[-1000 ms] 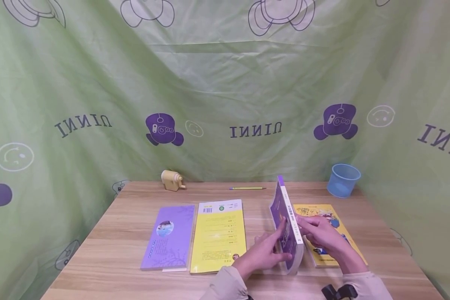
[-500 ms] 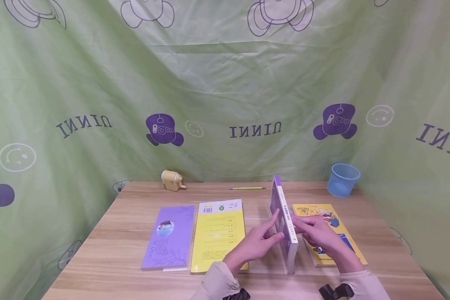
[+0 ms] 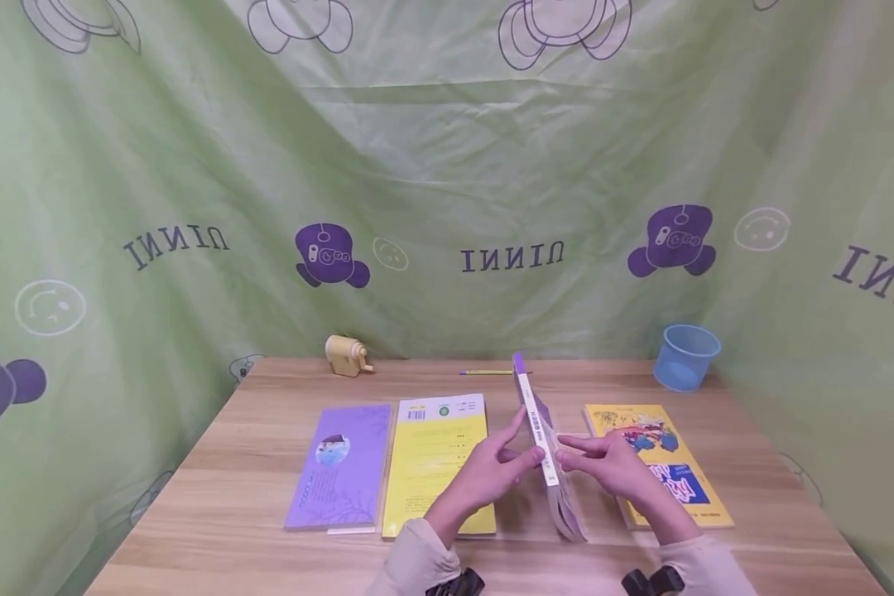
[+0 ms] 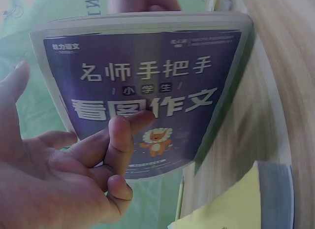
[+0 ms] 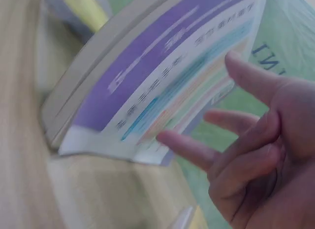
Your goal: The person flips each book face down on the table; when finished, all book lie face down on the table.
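Observation:
A purple-and-white paperback book (image 3: 540, 430) stands on edge between my two hands, spine up and tilted. Its front cover (image 4: 147, 81), with white lettering and a cartoon lion, faces my left hand (image 3: 484, 472). That hand's fingers lie against the front cover, the index finger stretched along it. On the other side my right hand (image 3: 611, 468) has its fingertips at the striped back cover (image 5: 162, 106), some fingers extended and others bent. The book's near corner bends slightly toward the right.
To the left lie a purple book (image 3: 343, 468) and a yellow book (image 3: 435, 468). A yellow-orange illustrated book (image 3: 633, 422) lies right. Behind are a cream pencil sharpener (image 3: 346, 356), a pencil (image 3: 484, 372) and a blue cup (image 3: 687, 358), before a green curtain (image 3: 432, 165).
The standing book and both hands have shifted left, and its top now leans left. More of the illustrated book shows, and the standing book now overlaps the pencil's end.

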`<action>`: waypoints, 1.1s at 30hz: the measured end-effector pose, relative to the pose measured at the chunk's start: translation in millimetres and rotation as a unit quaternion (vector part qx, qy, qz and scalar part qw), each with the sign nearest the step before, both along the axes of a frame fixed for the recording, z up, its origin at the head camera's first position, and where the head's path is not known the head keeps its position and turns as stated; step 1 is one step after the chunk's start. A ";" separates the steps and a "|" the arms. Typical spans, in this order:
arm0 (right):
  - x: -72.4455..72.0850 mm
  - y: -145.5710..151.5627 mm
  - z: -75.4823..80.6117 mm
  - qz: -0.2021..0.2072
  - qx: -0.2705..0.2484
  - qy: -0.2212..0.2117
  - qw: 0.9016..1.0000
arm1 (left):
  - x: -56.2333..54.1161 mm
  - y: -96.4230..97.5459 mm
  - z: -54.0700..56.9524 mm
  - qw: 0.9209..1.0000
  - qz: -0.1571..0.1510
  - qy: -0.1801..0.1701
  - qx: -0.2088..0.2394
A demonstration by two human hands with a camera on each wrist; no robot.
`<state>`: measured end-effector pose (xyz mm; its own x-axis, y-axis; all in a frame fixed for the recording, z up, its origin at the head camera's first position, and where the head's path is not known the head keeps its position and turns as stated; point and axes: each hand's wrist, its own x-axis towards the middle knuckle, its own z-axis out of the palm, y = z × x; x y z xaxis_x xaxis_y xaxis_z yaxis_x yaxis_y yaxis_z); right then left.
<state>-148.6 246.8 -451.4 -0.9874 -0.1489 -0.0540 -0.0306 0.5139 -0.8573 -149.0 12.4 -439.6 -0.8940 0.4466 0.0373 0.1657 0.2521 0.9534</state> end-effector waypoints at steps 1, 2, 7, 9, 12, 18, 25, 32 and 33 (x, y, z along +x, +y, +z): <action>0.3 -1.4 -3.0 -0.011 0.017 0.000 1.000 | 0.0 -1.8 -0.6 1.000 -0.001 0.000 0.010; 0.5 -2.8 -5.8 -0.019 0.036 -0.002 0.999 | 0.2 -3.5 -1.3 1.000 -0.002 0.002 0.016; 2.0 -9.3 -12.1 -0.039 0.087 -0.011 0.995 | 2.0 -10.6 -3.2 0.999 -0.010 -0.008 0.046; 2.5 -11.5 -11.4 -0.042 0.089 -0.008 0.995 | 1.9 -13.0 -3.0 0.998 -0.013 -0.017 0.061; 3.4 -14.2 -10.4 -0.043 0.087 -0.006 0.995 | 1.8 -17.2 -1.7 0.996 -0.014 -0.031 0.079; 4.1 -18.0 -11.0 -0.054 0.107 -0.015 0.993 | 2.5 -23.2 -1.0 0.995 -0.012 -0.048 0.084; 6.0 -19.7 -10.7 -0.079 0.156 -0.006 0.985 | 2.1 -24.3 -4.6 0.996 0.008 -0.048 0.081; 11.1 -21.9 -8.3 -0.089 0.219 0.024 0.971 | 0.4 -23.3 -12.5 0.997 0.032 -0.042 0.054; 11.9 -21.9 -8.4 -0.090 0.226 0.030 0.970 | -0.1 -22.7 -13.5 0.997 0.035 -0.043 0.050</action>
<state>-136.7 224.9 -459.8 -0.9986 0.0513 -0.0155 0.0515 0.8382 -0.5430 -149.0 -10.4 -453.0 -0.9247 0.3808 0.0007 0.0680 0.1633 0.9842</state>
